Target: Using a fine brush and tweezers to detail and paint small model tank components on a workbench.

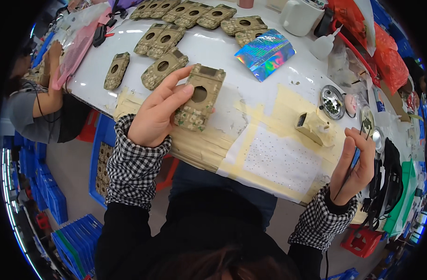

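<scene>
My left hand (150, 112) grips a camouflage-painted toy tank hull (208, 86) by its left side, over the table's front edge. The hull is tilted and has a round hole in its top. My right hand (358, 163) is closed round blue tweezers (356, 156), their tips pointing up and away from me. Between the hands, a white sheet (274, 163) with many tiny dark specks is taped to the table. Beyond it sits a small cream-coloured block (313, 128) with a dark opening. A round metal tin (332, 100) holding small dark-green bits stands near the tweezers.
More camouflage hulls (164, 67) stand across the far and left table. A shiny holographic pouch (265, 53), a white mug (301, 17) and a squeeze bottle (324, 45) lie beyond. Red plastic bags (386, 56) crowd the right. Another person's arm (48, 95) shows at left, near a blue crate (97, 158).
</scene>
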{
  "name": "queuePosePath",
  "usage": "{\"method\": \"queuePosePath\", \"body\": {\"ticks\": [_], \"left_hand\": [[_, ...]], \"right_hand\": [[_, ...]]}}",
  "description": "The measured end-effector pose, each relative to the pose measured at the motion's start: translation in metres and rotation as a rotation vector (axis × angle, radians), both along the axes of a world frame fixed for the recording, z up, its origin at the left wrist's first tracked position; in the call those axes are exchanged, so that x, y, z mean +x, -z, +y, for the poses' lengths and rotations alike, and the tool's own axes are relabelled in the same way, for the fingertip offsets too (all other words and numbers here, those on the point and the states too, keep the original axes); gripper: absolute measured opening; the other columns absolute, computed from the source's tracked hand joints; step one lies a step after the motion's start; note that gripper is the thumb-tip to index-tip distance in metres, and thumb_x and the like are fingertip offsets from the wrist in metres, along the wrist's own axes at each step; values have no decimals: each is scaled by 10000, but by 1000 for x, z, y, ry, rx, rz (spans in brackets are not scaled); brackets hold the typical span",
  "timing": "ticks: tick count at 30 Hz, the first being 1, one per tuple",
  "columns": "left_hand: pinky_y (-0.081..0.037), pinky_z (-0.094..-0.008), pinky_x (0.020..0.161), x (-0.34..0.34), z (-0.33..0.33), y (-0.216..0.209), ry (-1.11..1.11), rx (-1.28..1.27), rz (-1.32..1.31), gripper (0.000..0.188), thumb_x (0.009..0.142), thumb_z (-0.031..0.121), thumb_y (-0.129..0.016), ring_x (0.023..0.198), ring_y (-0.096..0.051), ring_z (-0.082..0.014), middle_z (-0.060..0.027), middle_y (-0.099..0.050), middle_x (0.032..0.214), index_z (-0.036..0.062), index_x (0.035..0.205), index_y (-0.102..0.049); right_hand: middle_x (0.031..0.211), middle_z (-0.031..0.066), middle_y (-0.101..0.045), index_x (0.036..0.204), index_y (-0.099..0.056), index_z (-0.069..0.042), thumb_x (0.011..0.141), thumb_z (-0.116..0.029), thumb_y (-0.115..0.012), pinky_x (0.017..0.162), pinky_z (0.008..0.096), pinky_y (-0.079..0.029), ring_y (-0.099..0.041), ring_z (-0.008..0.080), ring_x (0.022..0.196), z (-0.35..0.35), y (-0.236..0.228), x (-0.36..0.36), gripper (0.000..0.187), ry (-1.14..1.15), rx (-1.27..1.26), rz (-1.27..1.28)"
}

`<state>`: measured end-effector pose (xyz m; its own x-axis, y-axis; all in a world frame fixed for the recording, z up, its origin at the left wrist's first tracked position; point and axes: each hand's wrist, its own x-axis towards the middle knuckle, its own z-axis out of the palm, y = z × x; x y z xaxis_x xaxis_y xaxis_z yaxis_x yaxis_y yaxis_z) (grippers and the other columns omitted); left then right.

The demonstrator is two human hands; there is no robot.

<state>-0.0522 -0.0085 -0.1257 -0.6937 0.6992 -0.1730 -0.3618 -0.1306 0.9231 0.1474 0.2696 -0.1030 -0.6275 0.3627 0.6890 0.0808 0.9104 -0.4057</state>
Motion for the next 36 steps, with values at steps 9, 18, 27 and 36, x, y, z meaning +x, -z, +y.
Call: {"method": "queuePosePath", "body": {"ticks": [9,18,27,36], "left_hand": [[-571,-368,864,-70,-130,-31,-593,-28,379,391,1021,176,-417,1075,-619,-250,-164,-579,1227,-38,1348,-406],[-552,-267,752,-215,-232,33,-709,-768,627,453,944,251,-616,891,-663,-148,-150,-669,1060,-41,1264,-483],[-478,-305,794,-213,-223,25,-505,-1282,915,500,927,432,-578,886,-645,-153,-113,-695,1037,4,1182,-627],[-477,-311,769,-77,-40,-20,-170,-881,1484,323,839,246,-724,833,-594,-211,-92,-598,906,9,937,-526]], "right_hand": [[874,127,-620,924,-624,40,926,-17,-564,813,313,-460,-609,222,864,1,5,4,83,4,-82,112],[842,130,-619,918,-610,49,933,-28,-558,749,305,-464,-584,201,783,2,8,3,95,-39,-66,186],[810,138,-610,913,-605,50,930,-17,-545,703,307,-450,-577,213,745,0,7,1,91,-69,-73,218],[811,138,-627,905,-610,40,917,-18,-558,699,319,-452,-574,223,740,1,10,3,78,-81,-37,222]]}}
